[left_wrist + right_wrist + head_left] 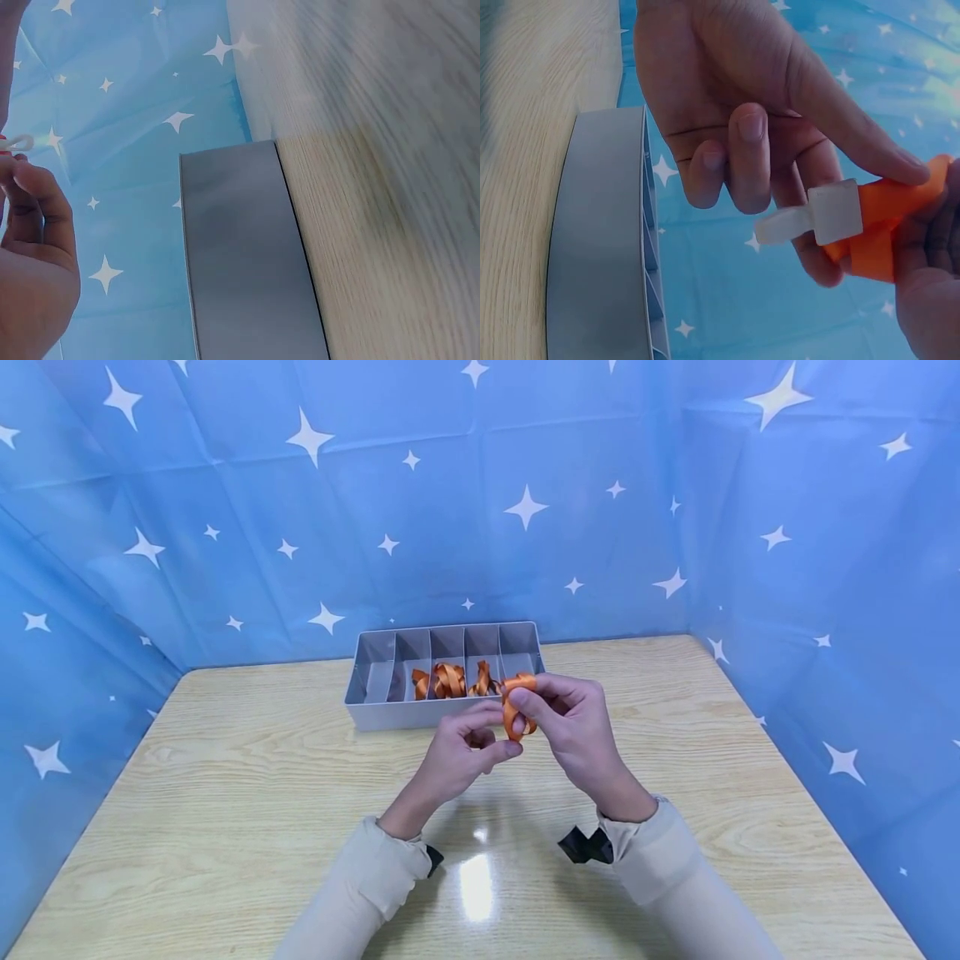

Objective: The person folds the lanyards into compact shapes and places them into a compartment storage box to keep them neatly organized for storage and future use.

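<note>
An orange lanyard (pixel 510 714), wound into a small bundle, is held up between both hands just in front of a grey divided box (pixel 397 717). My right hand (pixel 581 731) pinches its upper part between thumb and fingers. At the lower end, the thumb and fingers of my left hand (pixel 461 756) grip the band. In the right wrist view a white square end piece with a translucent hook (pixel 836 211) sticks out from the orange band (pixel 877 251). The left wrist view shows only part of the left hand (pixel 37 285), with the band mostly out of frame.
Several orange lanyards (pixel 450 679) lie in the middle compartments of the box, which stands on a wooden table (pixel 262 793) near its back edge. A blue curtain with white stars (pixel 420 510) hangs behind and along both sides.
</note>
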A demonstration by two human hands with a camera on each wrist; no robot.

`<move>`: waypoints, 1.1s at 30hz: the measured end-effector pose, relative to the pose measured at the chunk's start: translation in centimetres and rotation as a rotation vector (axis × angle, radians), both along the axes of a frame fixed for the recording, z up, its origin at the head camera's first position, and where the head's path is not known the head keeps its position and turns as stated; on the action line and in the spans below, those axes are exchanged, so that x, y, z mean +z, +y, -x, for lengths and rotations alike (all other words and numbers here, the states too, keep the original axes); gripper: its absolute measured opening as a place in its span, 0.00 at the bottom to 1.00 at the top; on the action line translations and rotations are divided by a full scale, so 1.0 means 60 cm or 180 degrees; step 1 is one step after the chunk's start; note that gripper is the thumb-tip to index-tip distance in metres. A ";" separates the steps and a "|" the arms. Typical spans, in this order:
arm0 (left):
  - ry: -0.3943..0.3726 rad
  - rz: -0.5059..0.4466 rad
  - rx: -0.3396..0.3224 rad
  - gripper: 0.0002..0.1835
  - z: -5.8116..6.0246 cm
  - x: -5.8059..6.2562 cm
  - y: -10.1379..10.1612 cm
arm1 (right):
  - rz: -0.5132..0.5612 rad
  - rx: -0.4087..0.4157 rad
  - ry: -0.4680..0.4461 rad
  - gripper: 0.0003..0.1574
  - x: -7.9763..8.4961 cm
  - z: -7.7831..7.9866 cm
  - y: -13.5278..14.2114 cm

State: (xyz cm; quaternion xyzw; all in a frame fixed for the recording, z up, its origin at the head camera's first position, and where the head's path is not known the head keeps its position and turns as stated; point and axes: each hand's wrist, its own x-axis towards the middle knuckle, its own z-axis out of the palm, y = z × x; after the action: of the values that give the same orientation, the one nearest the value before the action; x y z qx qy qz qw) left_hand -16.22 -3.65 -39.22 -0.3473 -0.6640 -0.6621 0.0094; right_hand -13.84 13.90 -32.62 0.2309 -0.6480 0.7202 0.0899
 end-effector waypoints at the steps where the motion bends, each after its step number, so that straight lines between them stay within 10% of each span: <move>1: -0.0015 -0.0024 -0.0017 0.27 0.000 0.000 0.001 | 0.0003 -0.0008 -0.0003 0.12 0.000 0.000 0.000; 18: -0.0123 -0.0241 -0.0152 0.12 -0.005 0.001 0.012 | -0.0025 -0.0140 -0.0095 0.13 -0.004 0.001 0.005; 33: 0.0140 0.0214 0.0571 0.05 -0.016 -0.006 -0.003 | -0.0342 -0.0299 -0.0767 0.17 0.005 0.002 0.030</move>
State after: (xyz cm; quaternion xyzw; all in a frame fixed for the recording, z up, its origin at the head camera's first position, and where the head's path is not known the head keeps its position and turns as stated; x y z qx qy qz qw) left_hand -15.24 -3.85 -39.58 -0.3009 -0.7139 -0.6282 0.0716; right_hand -13.94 15.68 -32.33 0.1166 -0.7018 0.7020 0.0326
